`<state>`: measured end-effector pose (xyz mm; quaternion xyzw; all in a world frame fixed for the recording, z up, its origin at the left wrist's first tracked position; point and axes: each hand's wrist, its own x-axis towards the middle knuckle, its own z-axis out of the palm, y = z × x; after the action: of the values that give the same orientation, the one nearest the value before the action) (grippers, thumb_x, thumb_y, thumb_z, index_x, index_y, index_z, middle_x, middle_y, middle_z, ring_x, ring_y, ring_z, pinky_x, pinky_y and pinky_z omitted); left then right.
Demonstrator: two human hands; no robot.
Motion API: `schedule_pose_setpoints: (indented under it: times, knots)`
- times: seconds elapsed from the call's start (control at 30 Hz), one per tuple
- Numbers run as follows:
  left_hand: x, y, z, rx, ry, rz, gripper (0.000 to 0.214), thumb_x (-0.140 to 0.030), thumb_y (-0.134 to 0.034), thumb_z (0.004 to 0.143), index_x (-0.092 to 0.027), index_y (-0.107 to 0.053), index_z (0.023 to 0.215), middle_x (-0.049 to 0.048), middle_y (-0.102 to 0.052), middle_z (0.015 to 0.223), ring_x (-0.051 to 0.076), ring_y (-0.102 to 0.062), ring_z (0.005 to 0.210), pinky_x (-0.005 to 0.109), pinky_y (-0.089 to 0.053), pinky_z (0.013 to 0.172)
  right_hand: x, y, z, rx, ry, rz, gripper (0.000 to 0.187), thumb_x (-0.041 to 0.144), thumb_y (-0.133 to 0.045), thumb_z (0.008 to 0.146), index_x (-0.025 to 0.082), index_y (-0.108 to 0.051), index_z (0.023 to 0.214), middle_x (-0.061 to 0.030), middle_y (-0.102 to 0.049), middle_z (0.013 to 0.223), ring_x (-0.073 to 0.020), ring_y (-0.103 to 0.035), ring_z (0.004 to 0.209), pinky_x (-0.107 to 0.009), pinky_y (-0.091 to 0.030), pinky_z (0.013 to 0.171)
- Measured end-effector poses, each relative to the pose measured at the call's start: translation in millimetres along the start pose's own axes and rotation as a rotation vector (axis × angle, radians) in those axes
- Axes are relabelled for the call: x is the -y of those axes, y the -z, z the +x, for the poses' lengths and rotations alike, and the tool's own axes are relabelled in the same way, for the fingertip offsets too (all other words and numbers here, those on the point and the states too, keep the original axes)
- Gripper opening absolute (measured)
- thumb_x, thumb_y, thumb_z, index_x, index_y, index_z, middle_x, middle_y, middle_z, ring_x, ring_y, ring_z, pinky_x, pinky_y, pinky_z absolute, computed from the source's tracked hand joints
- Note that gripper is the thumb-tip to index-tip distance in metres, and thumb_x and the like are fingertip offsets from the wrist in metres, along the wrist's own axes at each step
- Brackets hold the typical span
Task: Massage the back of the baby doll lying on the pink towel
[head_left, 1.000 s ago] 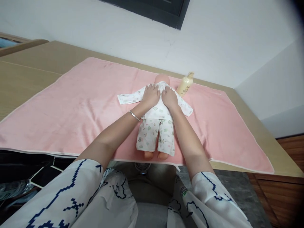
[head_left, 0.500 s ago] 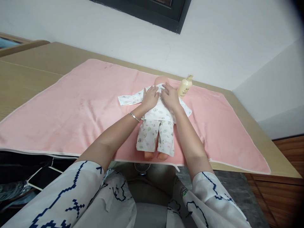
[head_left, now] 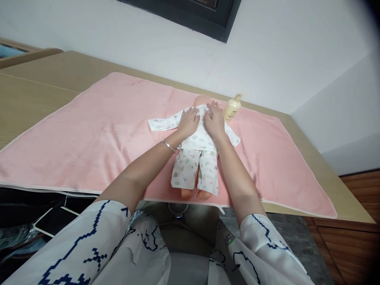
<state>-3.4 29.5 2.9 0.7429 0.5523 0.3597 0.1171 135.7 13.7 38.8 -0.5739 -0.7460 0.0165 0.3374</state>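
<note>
A baby doll [head_left: 196, 138] in a white printed top and trousers lies on a pink blanket [head_left: 97, 130], its feet toward me. My left hand [head_left: 189, 122] rests flat on the left side of the doll's upper back or chest; which side faces up I cannot tell. On the other side of the upper body lies my right hand [head_left: 215, 120], fingers spread and pointing toward the head. Both hands are open and hold nothing. A cream pump bottle [head_left: 232, 108] stands just beyond my right hand, beside the doll's sleeve.
The blanket covers much of a wooden table [head_left: 50, 71], which backs onto a white wall [head_left: 267, 51]. Below the table's front edge is a small fan [head_left: 178, 209]. Wooden drawers [head_left: 353, 245] stand at the lower right.
My right hand has shifted slightly on the doll's upper body, its fingers now straighter toward the head. My left hand stays in about the same place.
</note>
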Motion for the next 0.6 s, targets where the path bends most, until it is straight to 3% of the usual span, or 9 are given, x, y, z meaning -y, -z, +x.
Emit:
schedule_pose_setpoints:
  times: [0.07,0.2,0.37,0.5,0.6]
  knots:
    - [-0.4,0.2,-0.6,0.0,0.003,0.006,0.047,-0.029,-0.034,0.098,-0.02,-0.051,0.141,0.007,-0.046,0.154,0.022,-0.035,0.148,0.048,-0.016,0.127,-1.5,-1.4,0.0,0.016,0.015,-0.005,0.05,0.032,-0.035,0.097,0.017,-0.047,0.143,-0.0116,-0.034,0.16,-0.0247,-0.021,0.153,-0.055,-0.015,0.123]
    - [-1.9,0.7,-2.2,-0.002,0.012,0.019,0.047,-0.027,-0.033,0.098,-0.021,-0.05,0.141,0.0057,-0.046,0.154,0.022,-0.035,0.148,0.049,-0.013,0.127,-11.0,-6.6,1.5,0.201,0.06,0.067,0.05,0.038,-0.041,0.096,0.017,-0.054,0.139,-0.0126,-0.042,0.155,-0.0268,-0.031,0.149,-0.053,-0.02,0.123]
    - [-2.5,1.5,-2.6,-0.012,0.013,-0.016,0.048,-0.028,-0.034,0.097,-0.019,-0.051,0.14,0.0067,-0.048,0.153,0.024,-0.036,0.147,0.05,-0.015,0.126,-19.3,-8.4,4.4,0.086,0.063,0.162,0.051,0.041,-0.042,0.094,0.02,-0.054,0.139,-0.0092,-0.042,0.156,-0.0252,-0.032,0.149,-0.051,-0.02,0.124]
    - [-0.6,1.6,-0.3,0.0,0.001,-0.025,0.049,-0.028,-0.034,0.097,-0.016,-0.051,0.14,0.0101,-0.047,0.153,0.027,-0.036,0.146,0.053,-0.018,0.124,-21.6,-14.8,3.2,0.138,0.022,0.143,0.049,0.03,-0.035,0.095,0.018,-0.055,0.138,-0.0086,-0.042,0.155,-0.0224,-0.032,0.149,-0.051,-0.013,0.126]
    - [0.3,2.6,1.6,0.014,-0.025,-0.027,0.049,-0.028,-0.035,0.096,-0.013,-0.052,0.139,0.0127,-0.049,0.151,0.027,-0.039,0.145,0.049,-0.021,0.123,-21.5,-17.1,2.5,0.141,-0.006,0.164,0.049,0.027,-0.036,0.093,0.018,-0.057,0.136,-0.008,-0.044,0.155,-0.0209,-0.034,0.148,-0.049,-0.015,0.126]
